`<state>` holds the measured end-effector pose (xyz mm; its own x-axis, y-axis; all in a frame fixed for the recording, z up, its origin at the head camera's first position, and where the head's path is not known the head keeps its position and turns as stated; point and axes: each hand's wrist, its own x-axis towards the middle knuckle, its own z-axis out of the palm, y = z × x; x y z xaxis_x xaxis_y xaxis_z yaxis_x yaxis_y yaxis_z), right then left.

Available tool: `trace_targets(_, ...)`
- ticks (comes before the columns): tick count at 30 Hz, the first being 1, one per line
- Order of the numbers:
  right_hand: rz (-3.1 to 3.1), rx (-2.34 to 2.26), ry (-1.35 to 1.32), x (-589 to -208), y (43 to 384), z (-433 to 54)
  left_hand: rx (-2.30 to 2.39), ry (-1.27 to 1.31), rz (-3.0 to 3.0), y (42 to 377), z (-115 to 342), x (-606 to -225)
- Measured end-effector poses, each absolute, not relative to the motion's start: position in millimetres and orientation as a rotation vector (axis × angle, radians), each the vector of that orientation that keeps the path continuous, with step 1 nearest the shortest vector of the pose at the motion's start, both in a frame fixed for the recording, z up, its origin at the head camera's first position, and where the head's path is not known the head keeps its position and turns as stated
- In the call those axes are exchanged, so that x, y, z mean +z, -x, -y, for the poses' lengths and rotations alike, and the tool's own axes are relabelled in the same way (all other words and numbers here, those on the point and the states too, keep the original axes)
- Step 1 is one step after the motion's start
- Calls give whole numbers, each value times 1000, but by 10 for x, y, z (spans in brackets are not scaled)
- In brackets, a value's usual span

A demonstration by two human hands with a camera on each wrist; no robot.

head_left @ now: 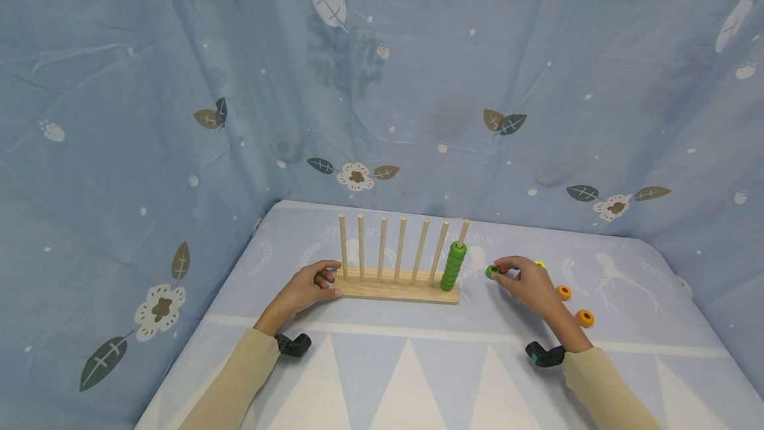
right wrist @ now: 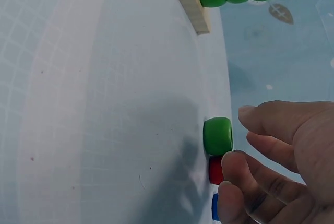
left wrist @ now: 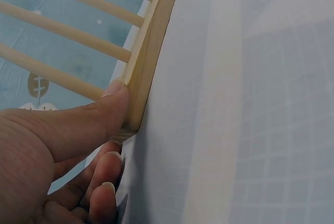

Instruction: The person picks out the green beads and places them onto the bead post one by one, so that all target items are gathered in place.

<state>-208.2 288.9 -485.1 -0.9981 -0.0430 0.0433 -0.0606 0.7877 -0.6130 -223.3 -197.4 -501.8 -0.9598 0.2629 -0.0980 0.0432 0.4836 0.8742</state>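
Observation:
My left hand grips the left end of a wooden peg rack. In the left wrist view its thumb presses the front edge while the other fingers curl behind the end. Upright pegs line the rack, and green beads are stacked on the rightmost one. To the right of the rack, my right hand hovers at a loose green bead lying on the table. Its thumb and fingers are parted, fingertips right by the bead. A red bead and a blue bead sit beside it, partly hidden by the fingers.
Two orange beads lie to the right of my right forearm. A yellow bead shows just behind the right hand. A blue patterned curtain hangs around the back and sides of the table.

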Motion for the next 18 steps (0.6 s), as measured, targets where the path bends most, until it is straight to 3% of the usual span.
trace_targets(18,2967,938,-66,-4918,2186,-2847,1461,-247,-2511,2246,1974,-5032)
